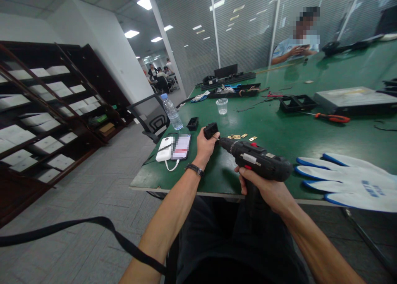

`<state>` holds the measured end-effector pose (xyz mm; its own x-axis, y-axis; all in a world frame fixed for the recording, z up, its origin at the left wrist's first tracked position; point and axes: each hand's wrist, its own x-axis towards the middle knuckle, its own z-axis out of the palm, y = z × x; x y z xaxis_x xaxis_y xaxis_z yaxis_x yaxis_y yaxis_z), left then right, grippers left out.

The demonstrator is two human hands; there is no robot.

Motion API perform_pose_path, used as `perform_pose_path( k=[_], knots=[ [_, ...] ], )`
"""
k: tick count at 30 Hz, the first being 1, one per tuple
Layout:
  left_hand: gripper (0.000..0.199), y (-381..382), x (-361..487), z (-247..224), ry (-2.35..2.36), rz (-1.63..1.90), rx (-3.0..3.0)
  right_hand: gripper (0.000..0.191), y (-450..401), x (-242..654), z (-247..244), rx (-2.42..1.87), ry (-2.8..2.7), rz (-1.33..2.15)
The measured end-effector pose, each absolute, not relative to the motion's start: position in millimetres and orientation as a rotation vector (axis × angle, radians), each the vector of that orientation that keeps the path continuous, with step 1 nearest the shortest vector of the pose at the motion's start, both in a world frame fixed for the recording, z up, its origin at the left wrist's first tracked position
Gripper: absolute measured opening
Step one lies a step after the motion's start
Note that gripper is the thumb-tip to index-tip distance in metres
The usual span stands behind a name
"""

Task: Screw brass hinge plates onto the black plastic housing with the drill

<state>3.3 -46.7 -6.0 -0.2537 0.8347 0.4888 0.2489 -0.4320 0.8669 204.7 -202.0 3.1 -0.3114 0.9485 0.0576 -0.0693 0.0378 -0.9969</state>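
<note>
My right hand (259,182) is wrapped round the handle of a black cordless drill (262,160), its chuck pointing left. In my left hand (206,145), above the table near its front edge, is a small black plastic box (211,130). The drill's tip comes right up to the left fingers by the box; whether it touches the box I cannot tell. Several small brass-coloured plates (236,137) lie just behind the chuck. A similar black open box (192,123) sits on the table beyond my left hand.
On the left stand a water bottle (172,112), a white power bank (165,148) and a phone (181,146). A plastic cup (221,106) is farther back. White-blue gloves (350,180), an orange-handled screwdriver (331,117) and a black tray (297,103) lie right. A person (294,48) sits across the table.
</note>
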Motion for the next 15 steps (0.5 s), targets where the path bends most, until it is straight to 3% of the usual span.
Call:
perform_pose_path(
  k=[15],
  knots=[
    [0.029, -45.7, 3.0, -6.9, 1.309, 1.745, 1.554, 0.045, -201.3, 204.9, 3.7, -0.953, -1.404, 1.435]
  ],
)
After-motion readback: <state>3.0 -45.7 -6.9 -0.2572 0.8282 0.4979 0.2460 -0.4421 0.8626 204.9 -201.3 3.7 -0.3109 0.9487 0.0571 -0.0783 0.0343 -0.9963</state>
